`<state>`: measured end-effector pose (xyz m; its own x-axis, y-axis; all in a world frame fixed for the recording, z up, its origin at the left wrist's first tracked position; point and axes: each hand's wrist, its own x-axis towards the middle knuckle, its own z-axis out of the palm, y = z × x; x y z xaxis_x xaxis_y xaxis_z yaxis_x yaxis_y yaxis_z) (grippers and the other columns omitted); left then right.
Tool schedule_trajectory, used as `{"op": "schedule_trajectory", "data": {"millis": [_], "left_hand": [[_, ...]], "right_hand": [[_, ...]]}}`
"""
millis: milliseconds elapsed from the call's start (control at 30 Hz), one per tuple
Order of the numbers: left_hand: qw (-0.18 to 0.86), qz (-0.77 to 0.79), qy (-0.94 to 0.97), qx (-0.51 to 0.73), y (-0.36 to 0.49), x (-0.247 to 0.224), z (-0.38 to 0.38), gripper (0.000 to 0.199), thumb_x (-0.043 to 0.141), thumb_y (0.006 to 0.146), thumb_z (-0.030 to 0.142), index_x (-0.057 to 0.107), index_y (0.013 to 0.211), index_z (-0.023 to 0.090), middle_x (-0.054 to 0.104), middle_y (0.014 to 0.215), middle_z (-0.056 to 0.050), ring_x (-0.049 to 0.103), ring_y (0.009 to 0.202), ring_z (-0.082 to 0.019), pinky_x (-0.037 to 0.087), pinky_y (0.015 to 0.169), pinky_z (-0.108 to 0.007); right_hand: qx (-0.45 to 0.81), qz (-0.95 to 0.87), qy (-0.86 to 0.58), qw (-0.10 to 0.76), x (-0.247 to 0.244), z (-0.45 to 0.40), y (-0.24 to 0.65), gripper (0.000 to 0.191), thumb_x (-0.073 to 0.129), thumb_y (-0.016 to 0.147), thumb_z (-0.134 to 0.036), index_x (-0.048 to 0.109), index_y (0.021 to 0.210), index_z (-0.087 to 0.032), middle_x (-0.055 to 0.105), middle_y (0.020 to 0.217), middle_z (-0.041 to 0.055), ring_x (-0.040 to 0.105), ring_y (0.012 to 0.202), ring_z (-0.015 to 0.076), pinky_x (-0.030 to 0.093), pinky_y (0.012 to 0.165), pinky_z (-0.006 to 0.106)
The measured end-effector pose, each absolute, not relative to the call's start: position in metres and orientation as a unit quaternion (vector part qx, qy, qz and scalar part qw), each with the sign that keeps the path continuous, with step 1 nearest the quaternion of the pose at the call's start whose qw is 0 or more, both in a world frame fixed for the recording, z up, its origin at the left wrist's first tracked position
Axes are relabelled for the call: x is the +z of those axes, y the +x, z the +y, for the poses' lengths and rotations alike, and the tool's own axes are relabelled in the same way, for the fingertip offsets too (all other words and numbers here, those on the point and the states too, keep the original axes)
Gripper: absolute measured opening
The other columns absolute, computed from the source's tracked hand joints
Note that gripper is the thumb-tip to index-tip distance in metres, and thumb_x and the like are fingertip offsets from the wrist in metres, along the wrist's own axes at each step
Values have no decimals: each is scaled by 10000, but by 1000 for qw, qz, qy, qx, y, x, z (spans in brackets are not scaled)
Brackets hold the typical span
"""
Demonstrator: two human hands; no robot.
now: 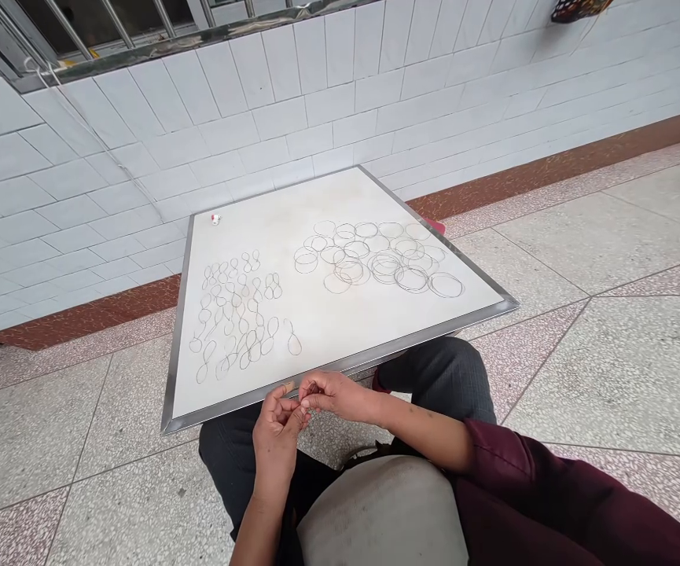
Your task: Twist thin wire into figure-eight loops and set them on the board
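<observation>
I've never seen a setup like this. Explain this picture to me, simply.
There is no robot here: these are a person's own bare hands. The single picture comes from a camera worn on their head, looking forward and down.

The person sits at a pale table with a grey rim, near a tiled wall. On the table's right half lie large thin rings, many overlapping. On the left are smaller twisted loops, many like a figure eight. A tiny red-and-white object sits near the far left corner.

The left hand and right hand meet at the near edge, pinching something thin and dark; its full shape is hidden by the fingers.
</observation>
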<state>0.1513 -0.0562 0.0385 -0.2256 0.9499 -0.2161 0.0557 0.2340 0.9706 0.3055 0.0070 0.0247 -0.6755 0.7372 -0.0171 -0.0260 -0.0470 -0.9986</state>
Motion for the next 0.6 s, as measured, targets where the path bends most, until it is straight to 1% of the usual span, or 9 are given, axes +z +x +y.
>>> {"op": "schedule_trajectory", "data": {"millis": [133,233,333,433,500,600], "left_hand": [[471,618,421,468,150,39,-58,472,754,711,343,607,1130,184,673,725,15,657,684,-165,528,699,-311],[491,604,413,473,150,43,-59,516,766,701,320,595,1169,187,680,737,12,668,710,-170,531,727,-320],[513,593,390,483,150,47,-59,570,779,673,322,597,1199,198,688,752,11,688,740,-187,541,758,-347],[528,596,376,474,150,48,-58,617,792,655,312,591,1227,197,698,768,5,689,741,-188,543,754,-350],[523,599,383,471,150,47,-57,612,792,652,300,590,1220,193,689,752,9,683,724,-184,539,737,-342],[487,607,413,473,150,44,-57,561,760,678,287,591,1204,195,670,733,15,680,736,-189,530,745,-343]], "right_hand": [[665,-622,-296,287,24,6,305,125,610,887,-318,569,872,-201,635,755,-13,621,693,140,468,628,259],[667,-613,-300,300,23,6,305,140,631,869,-311,549,906,-205,613,781,-17,613,704,136,479,643,263],[694,-584,-294,303,20,7,305,199,647,858,-315,508,956,-213,578,771,-35,593,679,124,487,649,271],[704,-574,-289,303,19,8,305,229,643,863,-309,474,987,-217,559,773,-43,564,656,112,479,649,275],[694,-583,-294,304,18,8,304,229,633,868,-295,464,1003,-219,556,790,-39,549,659,110,465,641,271],[676,-598,-302,307,20,6,303,216,610,874,-273,463,1022,-218,547,805,-33,538,670,116,452,635,270]]}}
